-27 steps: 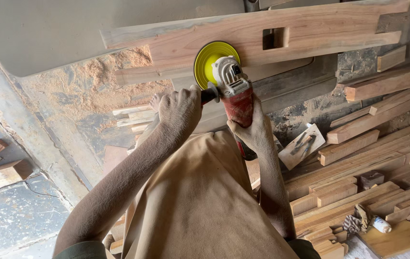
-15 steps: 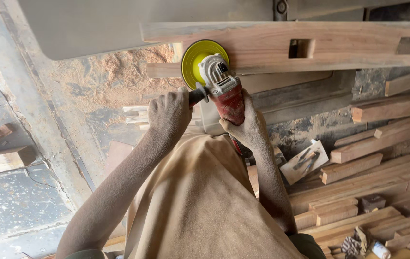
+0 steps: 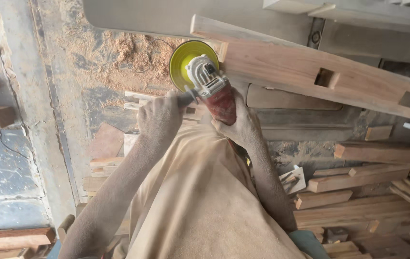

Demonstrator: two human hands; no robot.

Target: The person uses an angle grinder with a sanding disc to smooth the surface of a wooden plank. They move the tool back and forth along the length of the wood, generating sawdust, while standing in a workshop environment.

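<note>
Shifted since the earlier frame: grinder [image 3: 210, 88] and yellow disc [image 3: 189, 62] now at the left end of the plank [image 3: 301, 72], no longer mid-length; sanding has reached the board's end. Left hand [image 3: 159, 117] clenched on the black side handle. Right hand [image 3: 236, 124] wrapped around the red body. Sawdust [image 3: 128, 55] far left; stacked offcuts [image 3: 358, 182] near right.

Your left hand [image 3: 159, 117] grips the side handle, your right hand [image 3: 237, 125] wraps the red grinder [image 3: 212, 91], yellow disc [image 3: 186, 60] against the plank [image 3: 282, 67] end.
</note>
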